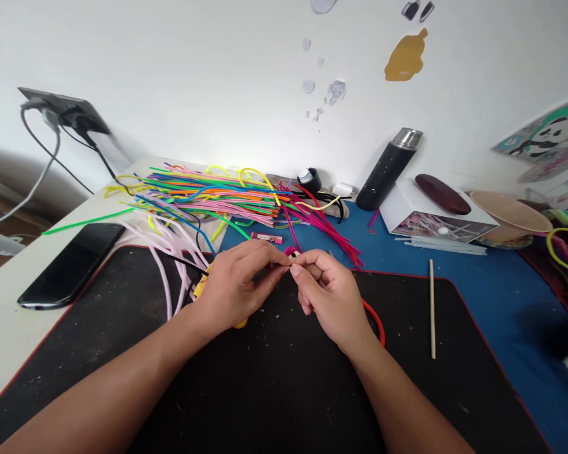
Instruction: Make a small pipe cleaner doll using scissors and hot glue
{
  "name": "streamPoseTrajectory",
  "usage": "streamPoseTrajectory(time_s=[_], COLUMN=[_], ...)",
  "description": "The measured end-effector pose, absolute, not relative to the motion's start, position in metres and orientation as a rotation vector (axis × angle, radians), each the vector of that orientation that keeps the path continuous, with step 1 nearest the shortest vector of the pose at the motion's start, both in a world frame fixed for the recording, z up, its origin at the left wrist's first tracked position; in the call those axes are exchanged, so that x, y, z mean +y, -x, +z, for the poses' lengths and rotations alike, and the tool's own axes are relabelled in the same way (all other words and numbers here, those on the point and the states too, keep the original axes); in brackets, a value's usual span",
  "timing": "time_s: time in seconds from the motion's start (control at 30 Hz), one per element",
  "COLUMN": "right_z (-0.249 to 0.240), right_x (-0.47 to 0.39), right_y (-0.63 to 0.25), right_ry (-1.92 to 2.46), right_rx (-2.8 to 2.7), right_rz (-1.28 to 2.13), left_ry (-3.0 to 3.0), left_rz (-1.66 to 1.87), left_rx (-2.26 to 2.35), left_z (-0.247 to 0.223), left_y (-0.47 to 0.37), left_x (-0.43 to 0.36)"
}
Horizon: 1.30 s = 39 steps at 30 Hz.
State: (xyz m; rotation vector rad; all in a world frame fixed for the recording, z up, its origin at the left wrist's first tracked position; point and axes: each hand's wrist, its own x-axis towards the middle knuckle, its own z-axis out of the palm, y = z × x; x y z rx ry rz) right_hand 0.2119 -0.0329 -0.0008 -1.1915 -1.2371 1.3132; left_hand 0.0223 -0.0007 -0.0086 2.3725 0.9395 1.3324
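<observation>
My left hand [248, 277] and my right hand [329, 293] meet fingertip to fingertip above the black mat [274, 391]. Both are pinched closed on a small magenta and white piece [293, 253] with a dark spot; my fingers cover most of it. Under my left hand, parts of a yellow fuzzy thing [201, 287] show. A red-orange pipe cleaner [376, 318] curves out from behind my right hand. Just beyond my fingers lies a small pink-and-dark labelled packet [266, 238].
A heap of coloured pipe cleaners [218, 195] spreads along the wall. To the left lies a phone [71, 265]; to the right, a wooden stick [432, 309]. A black flask [390, 169], a white box [435, 211] and a bowl [511, 214] stand behind.
</observation>
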Motion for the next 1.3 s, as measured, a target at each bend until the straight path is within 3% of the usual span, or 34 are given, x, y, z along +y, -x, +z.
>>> streamPoseTrajectory(time_s=[0.3, 0.67, 1.3], right_z=[-0.001, -0.013, 0.006], right_x=[-0.033, -0.019, -0.104], right_y=[-0.213, -0.227, -0.291], right_ry=[1.202, 1.377, 2.262], right_rx=[-1.25, -1.331, -2.052], right_rz=[1.28, 0.944, 0.466], left_ry=[-2.4, -2.194, -1.769], left_rz=[1.334, 1.305, 1.187], left_rx=[0.971, 1.014, 0.958], left_z=[-0.009, -0.018, -0.012], left_y=[-0.022, -0.023, -0.03], left_x=[0.002, 0.003, -0.001])
